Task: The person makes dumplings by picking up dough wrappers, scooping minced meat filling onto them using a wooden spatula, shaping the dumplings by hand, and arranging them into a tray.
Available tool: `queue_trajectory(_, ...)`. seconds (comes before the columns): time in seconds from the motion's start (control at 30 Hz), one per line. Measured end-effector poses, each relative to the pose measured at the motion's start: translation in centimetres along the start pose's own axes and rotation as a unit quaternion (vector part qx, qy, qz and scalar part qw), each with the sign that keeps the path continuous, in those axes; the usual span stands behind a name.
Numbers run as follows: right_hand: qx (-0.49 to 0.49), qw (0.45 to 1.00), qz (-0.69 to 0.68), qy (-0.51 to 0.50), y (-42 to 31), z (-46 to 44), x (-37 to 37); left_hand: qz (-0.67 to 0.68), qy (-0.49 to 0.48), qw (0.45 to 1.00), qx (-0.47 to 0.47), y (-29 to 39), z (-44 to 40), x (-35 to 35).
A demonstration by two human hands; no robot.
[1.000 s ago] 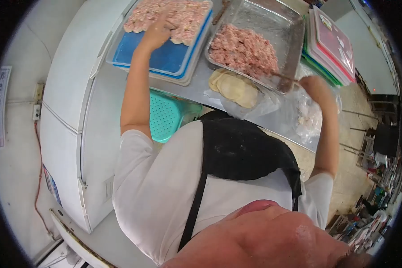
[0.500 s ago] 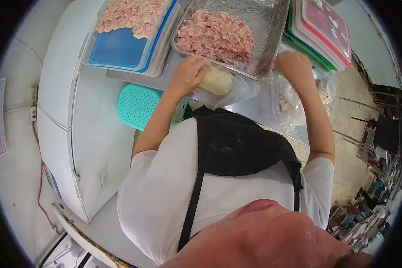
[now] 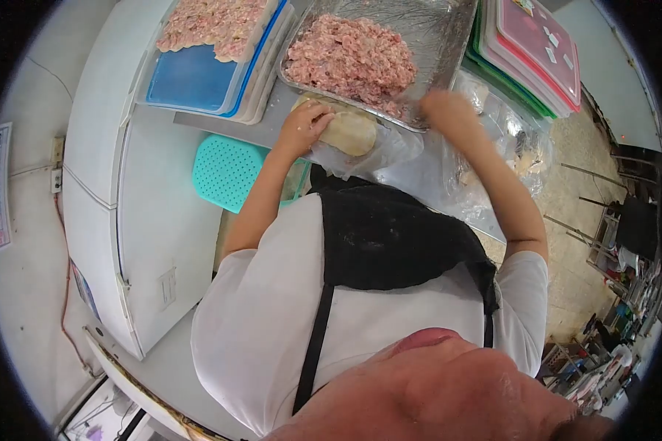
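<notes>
Dough rounds (image 3: 351, 134) lie overlapped on thin plastic (image 3: 397, 152), just beside the near edge of the metal tray (image 3: 438, 44). My left hand (image 3: 301, 128) is at their left side, fingers bent and slightly apart; I cannot tell whether they pinch one. My right hand (image 3: 449, 114) is blurred at the tray's near right corner, its fingers drawn in, and whether they hold something I cannot tell. Minced meat (image 3: 353, 59) fills the tray's left part. I judge this as handling the dough on one side and working by the meat on the other; freeing a single round would call for light fingertips. Farther left, meat-topped rounds (image 3: 210, 26) sit in the far part of a shallow box (image 3: 191, 77).
</notes>
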State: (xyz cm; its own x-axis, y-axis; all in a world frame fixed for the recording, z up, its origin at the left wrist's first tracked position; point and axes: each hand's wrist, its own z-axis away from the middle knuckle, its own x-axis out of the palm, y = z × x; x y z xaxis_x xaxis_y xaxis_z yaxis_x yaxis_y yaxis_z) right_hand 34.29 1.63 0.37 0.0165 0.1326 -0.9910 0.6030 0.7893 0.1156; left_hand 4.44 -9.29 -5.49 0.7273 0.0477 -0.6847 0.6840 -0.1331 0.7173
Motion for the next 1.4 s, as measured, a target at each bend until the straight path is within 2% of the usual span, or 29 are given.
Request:
queue_trajectory(0.03,-0.02,1.0,-0.009,-0.02,-2.6,0.0,-1.5,0.001,0.005,1.0,-0.005,-0.1,0.0,-0.2)
queue_trajectory(0.13,0.013,0.998,0.005,-0.067,-1.4,0.1,-4.0,0.104,0.021,0.993,-0.052,-0.4,0.2,-0.6)
queue_trajectory(0.17,0.037,0.999,-0.004,-0.037,-0.8,0.4,-5.8,0.205,0.029,0.974,-0.093,-0.8,0.0,-0.7)
queue_trajectory(0.23,0.05,0.995,0.024,-0.078,-1.2,0.8,-5.6,0.398,0.044,0.9,-0.172,-1.6,-0.4,-0.9)
queue_trajectory(0.33,0.069,0.993,0.029,-0.094,-3.7,0.4,-3.2,0.297,0.025,0.953,-0.062,-2.6,-0.8,-1.3)
queue_trajectory(0.43,0.112,0.992,-0.005,-0.056,-6.8,-1.2,-3.2,0.266,-0.011,0.96,-0.083,-2.7,-0.7,-1.7)
queue_trajectory(0.47,0.129,0.99,-0.024,-0.059,-7.3,-1.8,-2.9,0.176,-0.002,0.983,0.057,-2.8,-0.9,-2.0)
queue_trajectory(0.5,0.148,0.986,-0.043,-0.062,-7.7,-2.4,-2.6,0.082,0.007,0.977,0.196,-2.6,-1.3,-2.4)
queue_trajectory(0.53,0.167,0.982,-0.061,-0.064,-7.9,-2.9,-2.4,-0.014,0.017,0.943,0.331,-2.5,-1.6,-2.6)
queue_trajectory(0.63,0.137,0.983,-0.066,-0.104,-7.6,-3.8,-1.3,0.04,-0.053,0.958,0.279,-2.0,-1.7,-1.9)
queue_trajectory(0.73,0.153,0.96,-0.218,-0.084,-5.7,-3.5,1.5,0.05,-0.164,0.957,0.232,-2.0,-2.5,-1.8)
queue_trajectory(0.83,0.223,0.871,-0.403,-0.173,-4.1,-2.7,-0.4,0.075,-0.179,0.96,0.2,-0.8,-3.2,-3.7)
queue_trajectory(0.93,0.293,0.844,-0.391,-0.22,-3.6,-2.5,-5.4,0.246,-0.226,0.942,0.035,0.3,-3.6,-5.7)
queue_trajectory(0.97,0.301,0.856,-0.335,-0.252,-3.1,-2.5,-6.2,0.226,-0.231,0.939,0.115,-0.1,-3.9,-5.2)
queue_trajectory(1.03,0.265,0.917,-0.179,-0.238,-3.9,-1.6,-3.7,0.182,-0.231,0.917,0.271,-1.2,-4.3,-3.5)
queue_trajectory(1.07,0.241,0.938,-0.098,-0.229,-4.2,-1.3,-2.6,0.158,-0.209,0.913,0.314,-1.3,-4.2,-2.5)
queue_trajectory(1.1,0.245,0.938,-0.104,-0.22,-5.9,-2.2,-3.4,0.133,-0.185,0.906,0.357,-0.9,-4.2,-1.4)
queue_trajectory(1.13,0.231,0.937,-0.171,-0.198,-5.8,-2.2,-3.3,0.108,-0.16,0.896,0.399,-0.5,-4.2,-0.4)
queue_trajectory(1.2,0.199,0.92,-0.303,-0.151,-5.4,-2.2,-2.9,0.141,-0.166,0.901,0.376,-0.4,-4.2,1.3)
queue_trajectory(1.23,0.274,0.858,-0.38,-0.208,-5.8,-2.9,-5.4,0.157,-0.168,0.903,0.364,-0.3,-4.3,1.5)
queue_trajectory(1.33,0.355,0.784,-0.5,-0.095,-5.9,-1.9,-5.9,0.136,-0.232,0.921,0.282,0.4,-4.7,1.4)
queue_trajectory(1.4,0.371,0.752,-0.542,-0.047,-5.6,-1.7,-5.6,0.112,-0.236,0.923,0.281,1.0,-5.1,2.1)
